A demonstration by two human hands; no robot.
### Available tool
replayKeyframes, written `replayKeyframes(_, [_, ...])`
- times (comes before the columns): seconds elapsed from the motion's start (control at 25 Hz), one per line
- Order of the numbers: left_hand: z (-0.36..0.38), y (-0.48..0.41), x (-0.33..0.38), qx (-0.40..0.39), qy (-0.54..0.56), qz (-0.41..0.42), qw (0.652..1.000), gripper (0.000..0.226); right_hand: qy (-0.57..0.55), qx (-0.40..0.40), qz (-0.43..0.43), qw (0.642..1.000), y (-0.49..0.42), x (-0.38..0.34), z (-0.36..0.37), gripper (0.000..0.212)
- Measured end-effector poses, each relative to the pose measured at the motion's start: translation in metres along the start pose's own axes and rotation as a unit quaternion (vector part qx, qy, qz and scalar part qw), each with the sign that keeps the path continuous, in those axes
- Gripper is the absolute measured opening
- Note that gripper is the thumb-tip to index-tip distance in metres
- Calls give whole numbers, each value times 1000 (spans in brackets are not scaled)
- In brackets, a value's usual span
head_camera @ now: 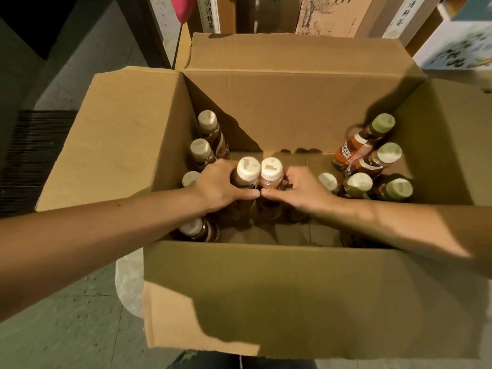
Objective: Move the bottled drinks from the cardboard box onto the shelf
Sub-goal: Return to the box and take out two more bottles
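Observation:
An open cardboard box (266, 288) sits below me with its flaps spread. Inside, in the middle, two brown bottled drinks with white caps stand side by side. My left hand (218, 185) grips the left bottle (248, 169) below its cap. My right hand (300, 189) grips the right bottle (271, 170). My two thumbs touch in front of the bottles. Several more bottles (205, 134) line the box's left wall, and several others (372, 161) lean in the right corner. No shelf surface is plainly visible.
Beyond the box stand upright printed cartons (327, 14) and a white box (458, 43) at the far right. A grey concrete floor (66, 315) lies to the left, with a dark ribbed mat (34, 155) beside the box's left flap.

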State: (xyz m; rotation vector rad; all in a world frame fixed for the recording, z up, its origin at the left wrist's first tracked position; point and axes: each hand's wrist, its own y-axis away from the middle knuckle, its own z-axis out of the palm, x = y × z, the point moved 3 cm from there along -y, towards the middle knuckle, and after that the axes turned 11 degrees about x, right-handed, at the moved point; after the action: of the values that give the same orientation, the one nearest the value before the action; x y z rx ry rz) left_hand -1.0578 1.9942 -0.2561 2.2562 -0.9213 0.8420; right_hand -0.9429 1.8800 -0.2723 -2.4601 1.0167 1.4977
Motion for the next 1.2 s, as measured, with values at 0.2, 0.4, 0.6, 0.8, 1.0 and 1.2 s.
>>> replayKeyframes(0.2, [-48,18,35,40,145,2,989,24,-123,43,-9,991,19,-48,-26,35])
replayKeyframes(0.4, [-101,37,74,96,208,92,969,17,-152,130,-78,977,27,-109,-52,34])
replayKeyframes(0.6, [-161,47,110,195,218,154,944,6,-195,146,-149,958,30,-180,-73,18])
replayKeyframes(0.8, [-215,73,128,280,204,162,924,8,-165,146,-218,951,26,-249,-77,24])
replayKeyframes(1.0, [-255,126,110,391,197,118,891,23,-145,71,-285,945,29,-309,-40,26])
replayKeyframes(1.2, [-281,207,49,533,227,6,815,30,-123,-49,-348,928,55,-357,48,37])
